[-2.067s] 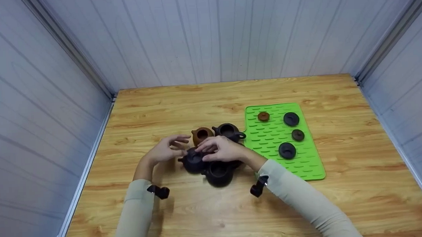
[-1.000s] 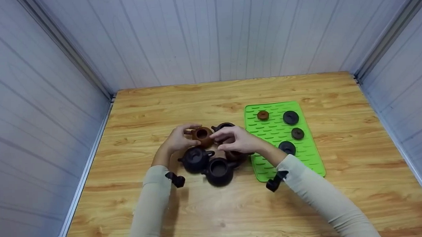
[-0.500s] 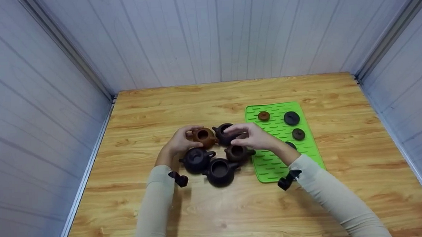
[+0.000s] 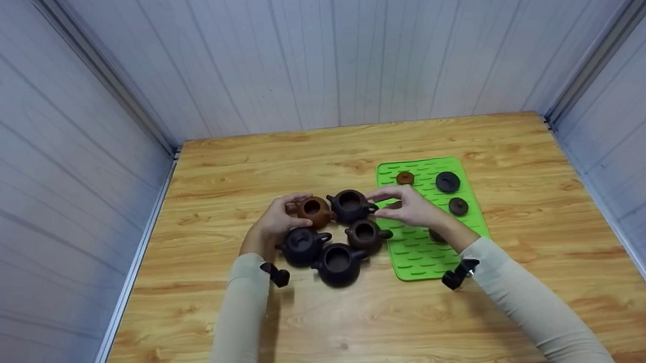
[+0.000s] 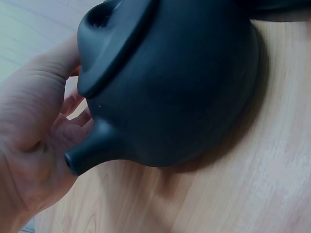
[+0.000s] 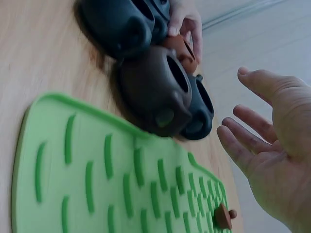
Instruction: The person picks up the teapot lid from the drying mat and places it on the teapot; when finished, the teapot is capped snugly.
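My left hand holds a small reddish-brown teapot without a lid, thumb on its near side and fingers behind. Just in front stands a black teapot with its lid on, large in the left wrist view. My right hand hovers at the mat's left edge, fingers spread and nothing in them. Beside its fingertips is the handle of a lidless black teapot. A lidless dark brown teapot and another lidless black one complete the cluster.
A green ridged mat lies right of the teapots. On it are a reddish-brown lid, a black lid, a dark brown lid and another dark lid, partly hidden by my right forearm. White panels surround the wooden table.
My left hand has gone from beside the lidded black teapot to the reddish-brown one. My right hand has moved right, from above the lidded teapot to the mat's edge, uncovering the other teapots.
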The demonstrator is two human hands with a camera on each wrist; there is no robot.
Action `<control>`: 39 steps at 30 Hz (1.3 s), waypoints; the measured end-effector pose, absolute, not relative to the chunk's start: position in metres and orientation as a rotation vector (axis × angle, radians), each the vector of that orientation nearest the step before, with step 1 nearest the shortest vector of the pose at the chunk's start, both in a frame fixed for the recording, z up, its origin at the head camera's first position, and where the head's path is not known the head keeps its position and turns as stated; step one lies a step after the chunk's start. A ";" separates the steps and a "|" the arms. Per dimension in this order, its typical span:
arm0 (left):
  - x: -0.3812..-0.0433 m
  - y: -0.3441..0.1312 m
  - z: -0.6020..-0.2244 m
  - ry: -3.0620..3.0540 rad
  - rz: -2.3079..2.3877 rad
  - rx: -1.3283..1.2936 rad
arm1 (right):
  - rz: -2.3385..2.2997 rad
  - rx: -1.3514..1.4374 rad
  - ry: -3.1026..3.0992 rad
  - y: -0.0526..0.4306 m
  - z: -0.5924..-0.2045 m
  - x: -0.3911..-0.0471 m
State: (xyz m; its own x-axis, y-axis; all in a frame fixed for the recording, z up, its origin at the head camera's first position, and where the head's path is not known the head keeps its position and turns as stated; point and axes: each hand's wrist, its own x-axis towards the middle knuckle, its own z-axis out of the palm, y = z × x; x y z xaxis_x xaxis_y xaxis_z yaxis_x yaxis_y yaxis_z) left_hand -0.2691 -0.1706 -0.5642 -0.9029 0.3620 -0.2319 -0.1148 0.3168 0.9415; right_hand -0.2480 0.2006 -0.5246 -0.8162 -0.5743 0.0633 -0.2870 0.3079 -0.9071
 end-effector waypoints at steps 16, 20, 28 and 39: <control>-0.269 -0.173 -0.567 2.166 1.646 0.209 | -1.513 -0.576 2.462 0.238 -0.537 -0.261; -0.269 -0.173 -0.567 2.190 1.599 0.255 | -1.518 -0.507 2.502 0.242 -0.539 -0.266; -0.270 -0.170 -0.566 2.188 1.617 0.278 | -1.602 -0.371 2.530 0.246 -0.544 -0.279; -0.267 -0.166 -0.561 2.137 1.650 0.212 | -1.595 -0.182 2.630 0.245 -0.556 -0.294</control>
State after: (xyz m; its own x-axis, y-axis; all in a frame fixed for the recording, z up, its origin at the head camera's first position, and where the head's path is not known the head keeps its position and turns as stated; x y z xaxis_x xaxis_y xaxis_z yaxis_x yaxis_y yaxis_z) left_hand -0.2670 -0.1661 -0.5614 -0.8958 0.3738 -0.2405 -0.1382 0.2802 0.9499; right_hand -0.2942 0.2446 -0.5564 -0.9912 -0.1319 0.0091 -0.0691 0.4577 -0.8864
